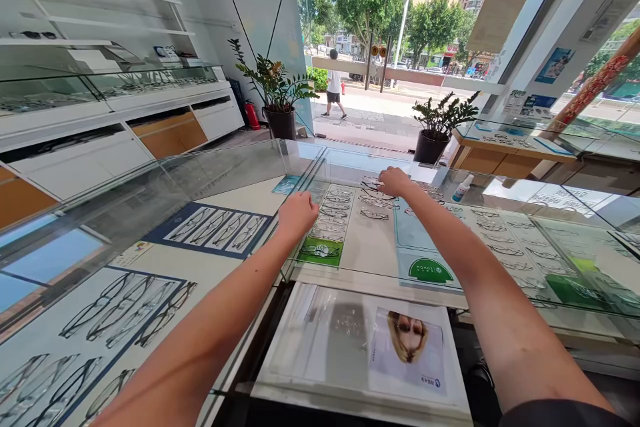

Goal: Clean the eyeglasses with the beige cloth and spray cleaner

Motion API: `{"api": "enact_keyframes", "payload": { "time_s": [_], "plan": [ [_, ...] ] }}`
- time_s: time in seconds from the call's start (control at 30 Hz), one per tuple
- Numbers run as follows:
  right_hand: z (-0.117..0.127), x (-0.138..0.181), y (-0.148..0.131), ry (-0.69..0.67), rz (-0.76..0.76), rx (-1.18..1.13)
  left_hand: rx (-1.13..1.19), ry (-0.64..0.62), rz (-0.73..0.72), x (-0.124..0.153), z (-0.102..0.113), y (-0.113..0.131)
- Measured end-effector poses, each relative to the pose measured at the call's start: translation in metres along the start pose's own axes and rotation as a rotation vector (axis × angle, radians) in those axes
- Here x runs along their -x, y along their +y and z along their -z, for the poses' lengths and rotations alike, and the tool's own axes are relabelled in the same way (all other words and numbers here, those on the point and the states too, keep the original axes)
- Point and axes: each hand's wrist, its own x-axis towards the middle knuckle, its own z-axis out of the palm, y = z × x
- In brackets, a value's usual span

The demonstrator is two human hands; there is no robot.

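Both my arms reach forward over a glass display counter [240,167] of spectacles. My left hand [296,212] is curled, knuckles up, beside a tray with a column of glasses [331,217] and a green label [320,251]; whether it holds anything is hidden. My right hand [394,180] reaches farther, fingers bent down onto a group of loose spectacle frames [374,199] at the far end of the case. What its fingers pinch, if anything, is too small to see.
More spectacle trays [215,225] lie under the glass at left and right. A spray bottle [463,188] stands at the far right. A poster tray [365,347] sits below. Potted plants [280,97] and the open shop front lie beyond, with a person walking outside.
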Motion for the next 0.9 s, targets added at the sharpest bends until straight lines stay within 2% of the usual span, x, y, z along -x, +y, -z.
{"api": "enact_keyframes", "payload": {
  "time_s": [0.23, 0.63, 0.8, 0.9],
  "plan": [
    [-0.002, -0.001, 0.002, -0.007, -0.029, -0.039, -0.005, -0.002, -0.003, 0.000, 0.000, -0.001],
    [0.004, 0.010, -0.007, 0.068, -0.037, -0.164, -0.013, -0.016, 0.003, 0.001, 0.002, 0.001],
    [0.024, 0.027, -0.019, 0.113, -0.040, -0.215, -0.017, -0.009, 0.005, 0.001, 0.002, 0.002],
    [0.046, 0.048, -0.044, 0.218, -0.021, -0.252, -0.023, -0.003, 0.003, 0.001, 0.002, 0.002]
  ]
}}
